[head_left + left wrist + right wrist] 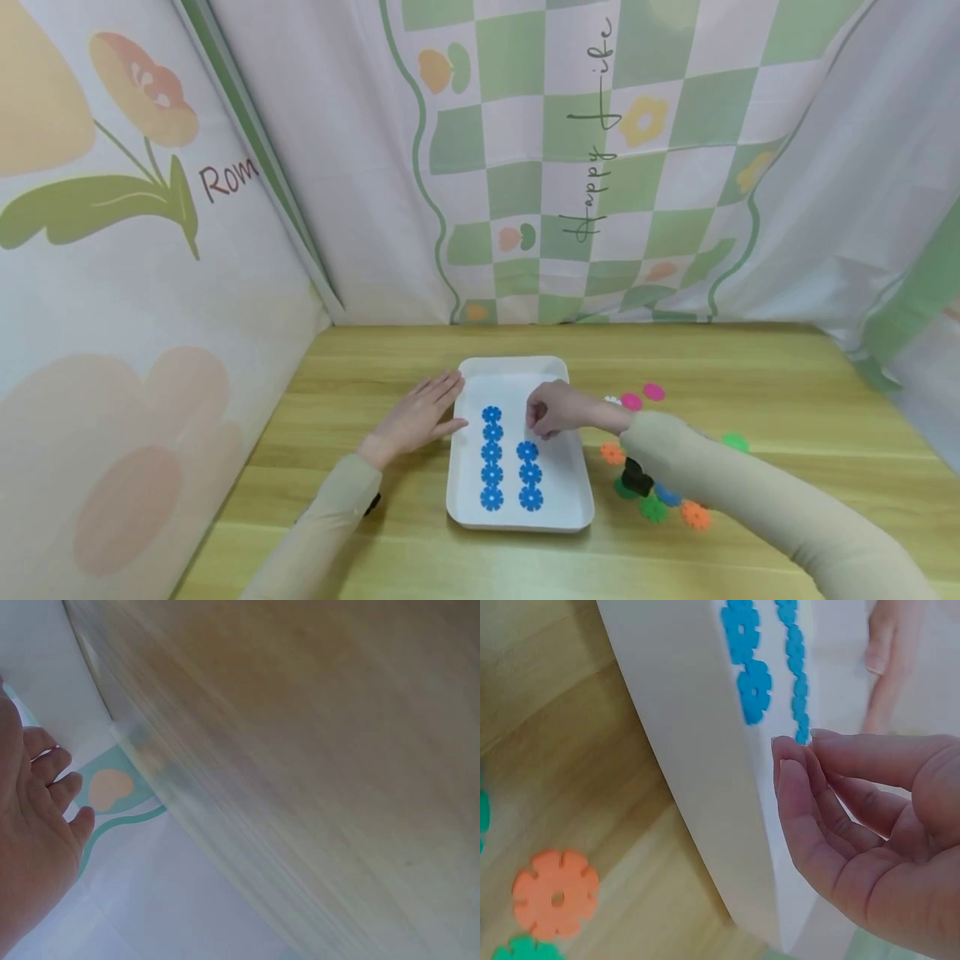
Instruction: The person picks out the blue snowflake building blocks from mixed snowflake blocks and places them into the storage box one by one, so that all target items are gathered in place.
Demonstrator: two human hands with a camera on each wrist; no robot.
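A white tray [510,521] lies on the table with blue snowflake discs in two columns. The left column [492,452] has several discs, and the right column [530,475] has three. My left hand [422,417] rests at the tray's left rim, fingers straight and thumb apart; the left wrist view shows this hand [37,802] at its edge. Above the far end of the right column is my right hand [553,408]. In the right wrist view, the right hand [862,825] has curled fingers, thumb and fingertips close together, and no disc shows between them.
Right of the tray lie loose discs: an orange disc [612,452], a green disc [653,509], a blue disc [667,495], pink discs [654,392] and others, partly under the right forearm. Printed curtains [517,200] stand behind the wooden table [360,358] and at its left.
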